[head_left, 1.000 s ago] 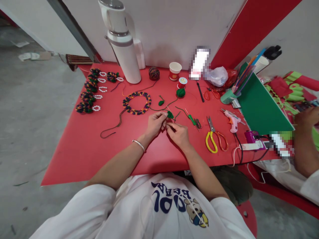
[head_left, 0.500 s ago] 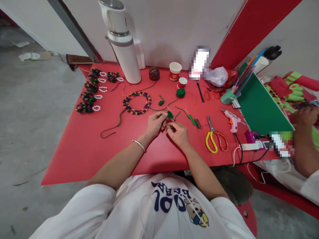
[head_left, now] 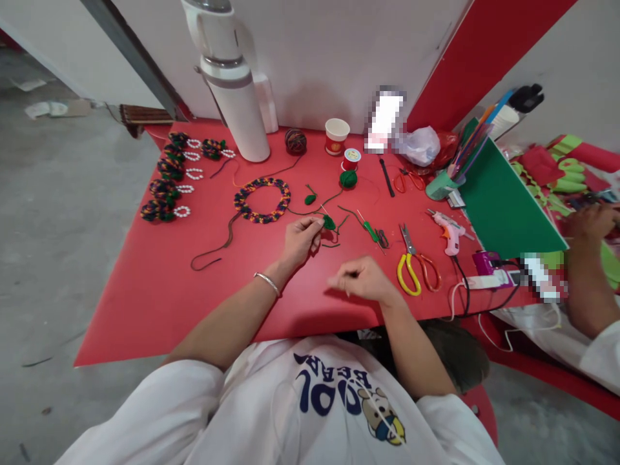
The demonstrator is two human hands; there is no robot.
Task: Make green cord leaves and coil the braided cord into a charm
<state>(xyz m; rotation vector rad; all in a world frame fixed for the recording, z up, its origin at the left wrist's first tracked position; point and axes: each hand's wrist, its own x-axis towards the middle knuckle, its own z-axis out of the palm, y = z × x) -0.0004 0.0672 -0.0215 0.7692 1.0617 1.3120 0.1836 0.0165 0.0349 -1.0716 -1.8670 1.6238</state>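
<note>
My left hand (head_left: 304, 237) pinches a small green crochet piece (head_left: 329, 223) between thumb and fingers. A thin pale needle or hook tip (head_left: 324, 210) sticks up beside it. Short green yarn ends (head_left: 341, 225) lie just to its right on the red table (head_left: 145, 290). My right hand (head_left: 362, 278) is lower and to the right, apart from the piece, with fingers curled together; its fingertips are slightly smeared, and anything in them is too small to make out. A small green crocheted leaf-like bit (head_left: 310, 199) and a green yarn ball (head_left: 348, 179) lie beyond.
A multicolour crocheted ring (head_left: 262, 221) lies left. Yellow-and-orange-handled scissors (head_left: 409, 265), a green-handled crochet hook (head_left: 371, 231) and a pink glue gun (head_left: 451, 234) lie right. A white flask (head_left: 239, 116) and paper cup (head_left: 336, 137) stand behind. Another person's arm (head_left: 588, 271) is far right.
My right hand has moved down and to the right, away from the green piece. My left hand keeps its pinch. A short yarn end near the piece is now uncovered.
</note>
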